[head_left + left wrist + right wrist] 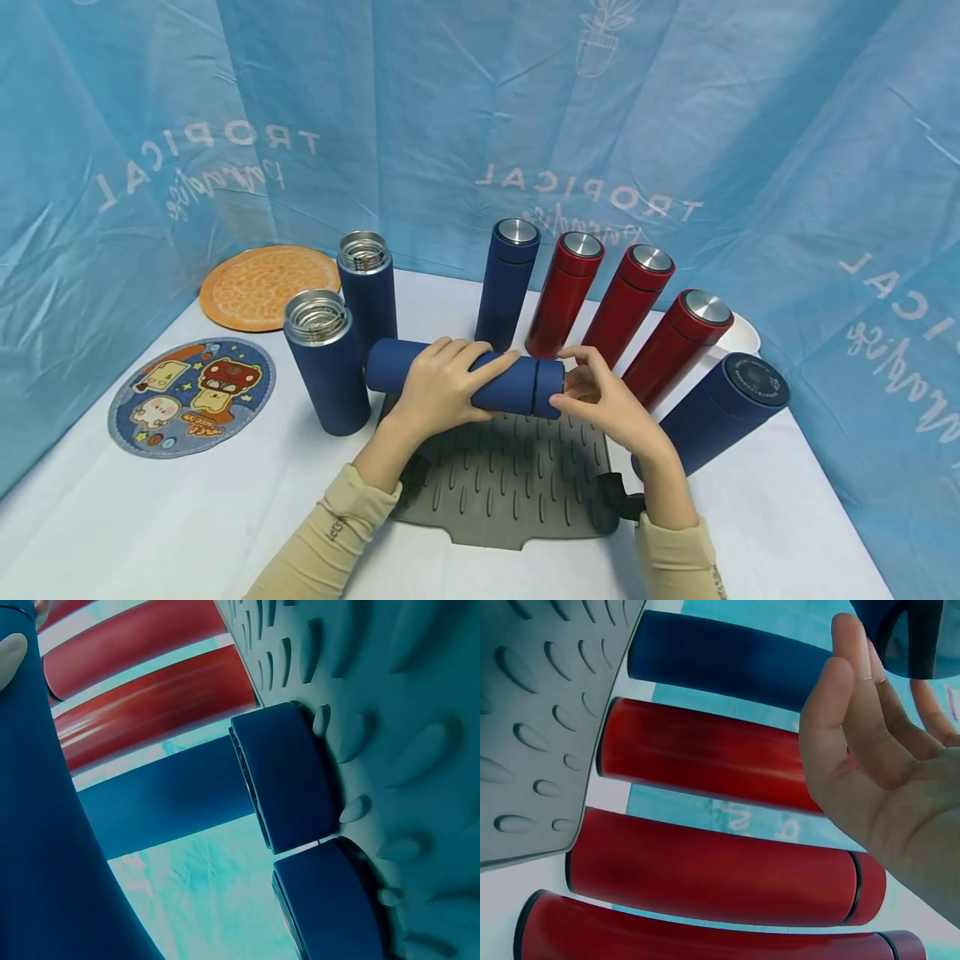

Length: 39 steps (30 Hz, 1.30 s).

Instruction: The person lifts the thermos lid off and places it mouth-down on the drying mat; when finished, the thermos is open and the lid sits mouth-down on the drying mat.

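Note:
My left hand (441, 385) grips the body of a dark blue thermos (512, 390), held sideways above a grey ridged mat (487, 492). At its right end, my right hand (611, 408) pinches the thermos lid (551, 388) between thumb and fingers. The right wrist view shows my right fingertips (850, 634) against the edge of that lid (891, 615). Two loose blue lids (289, 780) rest on the mat in the left wrist view, hidden in the head view. Two uncapped blue thermoses (326, 375) stand upright to the left, steel mouths showing.
Behind the mat stand a capped blue thermos (508, 283) and three capped red thermoses (566, 292). Another blue thermos (712, 417) is at the right, beside a white dish (741, 337). An orange round mat (270, 287) and a cartoon mat (191, 396) lie left.

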Tool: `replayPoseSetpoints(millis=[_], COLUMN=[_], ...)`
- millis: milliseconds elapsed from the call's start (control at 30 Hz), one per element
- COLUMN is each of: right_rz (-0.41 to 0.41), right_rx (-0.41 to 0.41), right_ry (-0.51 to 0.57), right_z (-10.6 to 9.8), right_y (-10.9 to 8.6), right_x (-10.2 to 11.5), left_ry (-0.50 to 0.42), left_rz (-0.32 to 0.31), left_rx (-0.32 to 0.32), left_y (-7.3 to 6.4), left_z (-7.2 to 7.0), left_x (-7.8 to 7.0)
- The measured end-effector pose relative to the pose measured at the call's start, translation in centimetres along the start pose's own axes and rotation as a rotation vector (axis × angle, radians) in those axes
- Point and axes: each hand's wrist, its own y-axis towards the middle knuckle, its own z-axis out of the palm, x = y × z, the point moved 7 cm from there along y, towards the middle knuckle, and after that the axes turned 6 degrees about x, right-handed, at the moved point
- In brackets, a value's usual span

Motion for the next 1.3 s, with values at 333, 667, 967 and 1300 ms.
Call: replayPoseSetpoints(millis=[333,667,967,1300], right_rz=[-0.159,0.147,-0.013,0.008], right_rx=[0.022,-0.046,-0.039,-0.062], right_ry=[-0.075,-0.055,-0.02,-0.044], right_z=[0.2,0.1,-0.2,-0.3], right_y=[-0.2,-0.1,-0.3,-0.4], right_x=[1.0,-0.4,0.7,0.8], left_ry=[-0.007,-0.016,-0.016,-0.033], left_rz=[0.0,-0.008,-0.014,-0.023], left_rx=[-0.033,-0.025,-0.03,-0.016], left_y=[0.1,0.0,0.1,0.1], left_z=[-0.4,-0.4,-0.4,-0.4], left_x=[-0.2,-0.1,0.1,0.2])
